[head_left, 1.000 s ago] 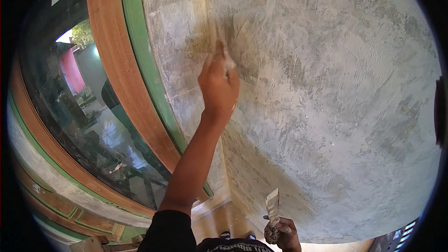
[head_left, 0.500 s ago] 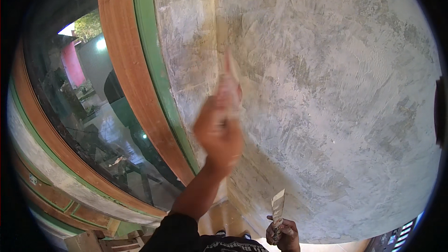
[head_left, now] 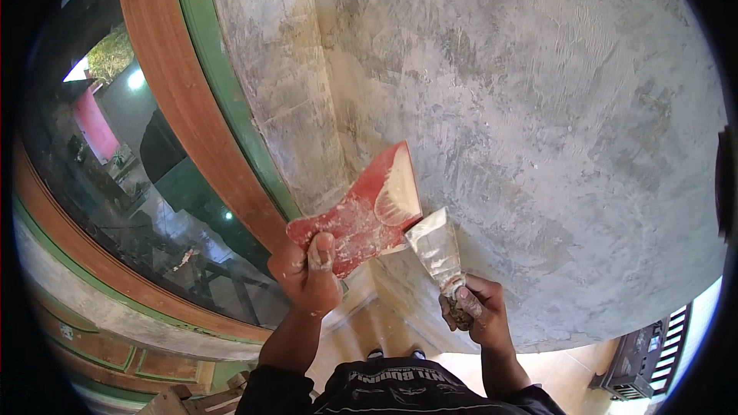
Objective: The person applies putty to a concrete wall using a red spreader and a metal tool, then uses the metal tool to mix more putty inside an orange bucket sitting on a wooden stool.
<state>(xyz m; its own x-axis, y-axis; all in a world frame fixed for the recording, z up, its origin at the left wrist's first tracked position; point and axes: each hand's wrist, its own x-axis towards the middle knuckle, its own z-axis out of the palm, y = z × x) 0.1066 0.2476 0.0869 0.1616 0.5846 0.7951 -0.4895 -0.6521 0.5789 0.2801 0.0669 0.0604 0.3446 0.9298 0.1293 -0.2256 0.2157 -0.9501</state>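
Observation:
My left hand [head_left: 311, 277] grips a red plastic spreader [head_left: 350, 219], thumb pressed on its face. A patch of cream putty [head_left: 398, 194] lies along the spreader's far right edge, and dried smears mark the rest. In my right hand [head_left: 483, 311] is a putty knife [head_left: 437, 244], held by its crusted handle with the blade pointing up and left. The knife's blade tip meets or nearly meets the spreader's right edge near the putty. Behind both tools stands a grey, patchily skimmed wall [head_left: 538, 131], with an inside corner to the left.
Left of the wall run a green frame strip [head_left: 223, 69] and a brown wooden window frame [head_left: 173, 84] around dark glass [head_left: 184, 207]. A dark slatted piece of furniture [head_left: 642, 357] stands at the lower right. Below is a tan tiled floor [head_left: 369, 330].
My left hand has come down from the wall corner, turning the spreader's putty side into view. My right hand has risen, bringing the putty knife up beside the spreader. The view has shifted slightly.

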